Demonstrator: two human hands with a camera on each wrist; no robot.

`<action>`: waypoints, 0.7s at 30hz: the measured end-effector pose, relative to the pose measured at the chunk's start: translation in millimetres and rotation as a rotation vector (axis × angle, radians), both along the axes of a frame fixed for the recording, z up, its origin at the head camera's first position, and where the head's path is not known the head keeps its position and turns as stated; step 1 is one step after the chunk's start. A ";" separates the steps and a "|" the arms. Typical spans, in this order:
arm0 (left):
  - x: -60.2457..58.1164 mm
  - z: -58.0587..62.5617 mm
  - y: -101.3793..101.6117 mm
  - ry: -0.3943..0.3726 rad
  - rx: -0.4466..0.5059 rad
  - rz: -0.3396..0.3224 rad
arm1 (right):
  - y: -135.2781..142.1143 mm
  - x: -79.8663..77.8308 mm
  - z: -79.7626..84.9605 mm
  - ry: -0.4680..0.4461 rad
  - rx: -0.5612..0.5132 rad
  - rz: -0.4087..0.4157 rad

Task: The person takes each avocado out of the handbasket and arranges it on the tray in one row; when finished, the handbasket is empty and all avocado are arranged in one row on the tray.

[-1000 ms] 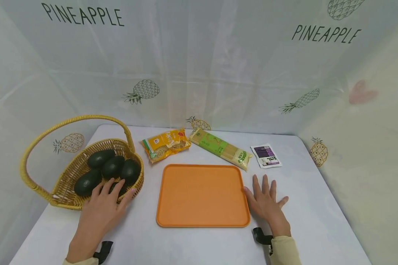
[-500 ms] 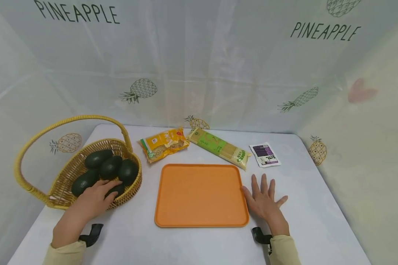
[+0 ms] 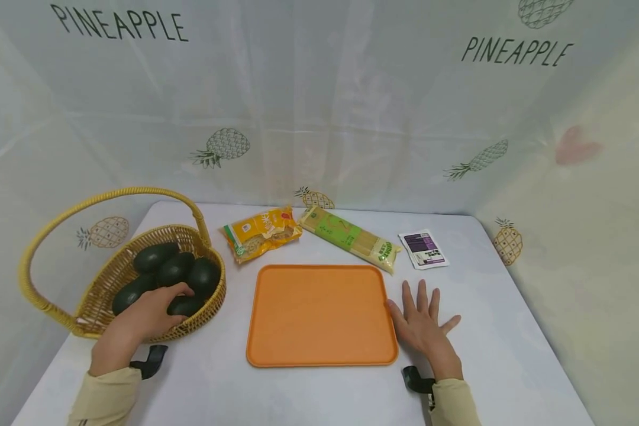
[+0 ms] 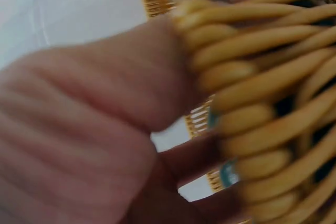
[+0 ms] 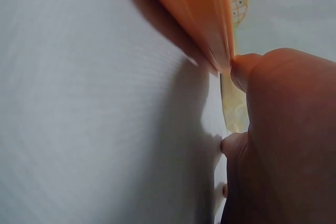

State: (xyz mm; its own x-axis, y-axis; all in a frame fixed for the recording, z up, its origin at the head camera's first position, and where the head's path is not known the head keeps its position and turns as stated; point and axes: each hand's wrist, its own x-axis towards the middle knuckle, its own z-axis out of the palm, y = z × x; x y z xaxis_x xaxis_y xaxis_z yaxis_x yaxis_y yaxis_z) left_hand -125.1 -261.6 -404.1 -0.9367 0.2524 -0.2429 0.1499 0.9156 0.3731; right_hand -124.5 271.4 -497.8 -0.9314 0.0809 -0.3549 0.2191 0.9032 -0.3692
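And there it is in dark capitals [image 3: 121,23], reading "PINEAPPLE" 2 times across the thin white cloth backdrop [image 3: 351,89] facing you. The smaller print is beyond reading: nothing legible on the orange-yellow plastic food packet [image 3: 262,233], on the long green-labelled plastic packet [image 3: 350,236] lying aslant just beside it, or on the flat white-and-purple sachet [image 3: 424,249] farther right.

Down to your white table [image 3: 319,396], smooth and pushed close to the cloth, where outlined pineapple prints [image 3: 228,144] and a pink heart [image 3: 576,145] decorate the folds. At the centre lies a flat orange rectangular tray [image 3: 322,313] with rounded corners.

Now the action on your left! Inside the yellow woven basket [image 3: 213,310] with its tall arched handle, at the near right, sits a glossy dark green oval fruit [image 3: 185,306], and your left hand [image 3: 144,313] has its grip bent round it, thumb on the near side, fingers over the far side; your left wrist view hides the fingertips behind the wicker rim. 4 matching fruits [image 3: 155,257] crowd in behind and beside it.

Over on your right, the right hand [image 3: 425,328] has a released grip, fingers splayed wide, holding nothing, thumb tip touching the tray's right edge.
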 end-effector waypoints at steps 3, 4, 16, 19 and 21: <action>-1.8 -4.6 -2.8 0.003 -0.002 0.012 | -0.3 0.4 -0.4 0.002 0.000 -0.001; -2.2 -6.1 -3.7 0.007 -0.003 0.016 | -0.4 0.4 -0.5 0.003 0.000 -0.002; 0.5 -10.3 -10.5 0.049 -0.053 0.092 | 0.1 0.6 -0.9 0.006 0.001 -0.004; 1.2 -9.3 -12.2 0.060 -0.050 0.090 | -0.2 1.1 -0.5 0.008 0.002 -0.003; 1.7 -7.6 -13.2 0.069 -0.044 0.092 | -0.3 1.1 -0.6 0.009 0.002 -0.002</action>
State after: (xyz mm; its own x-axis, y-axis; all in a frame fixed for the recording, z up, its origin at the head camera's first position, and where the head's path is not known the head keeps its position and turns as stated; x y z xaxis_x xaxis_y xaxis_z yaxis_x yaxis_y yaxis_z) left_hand -123.4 -274.8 -411.7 -0.9703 0.1551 -0.1858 0.0887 0.9421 0.3234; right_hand -123.5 271.1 -498.4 -0.9344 0.0836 -0.3462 0.2177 0.9034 -0.3695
